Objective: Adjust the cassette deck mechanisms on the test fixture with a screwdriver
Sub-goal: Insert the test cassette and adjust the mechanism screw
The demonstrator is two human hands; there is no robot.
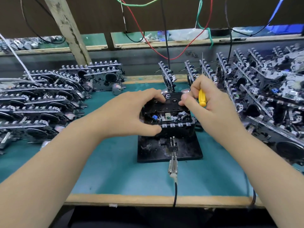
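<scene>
bench (pixel 115 175) with a green mat fills the view, a tan strip along its near edge. stacks of deck mechanisms lie at both sides: left stack (pixel 37 102) in low rows, right stack (pixel 266 96) piled higher, some units standing on edge behind the work area. wires (pixel 148 38), red, green and black, hang from above at the rear. fixture (pixel 169 148), a black plate, sits on the mat at centre, with a metal clip and a black cable (pixel 175 193) running off its near edge toward the bench front. deck (pixel 167 116) is mounted on the fixture's far half, a black cassette (pixel 169 102) with white handwriting on its top. left hand (pixel 131 112) rests on the deck's left side, fingers curved over the cassette's left end, thumb against the deck's front left corner. right hand (pixel 212 102) is closed round a yellow-handled screwdriver (pixel 202 99), thumb tip touching the cassette's right end; the thin shaft points up and away from the deck, its tip blurred against the units behind.
</scene>
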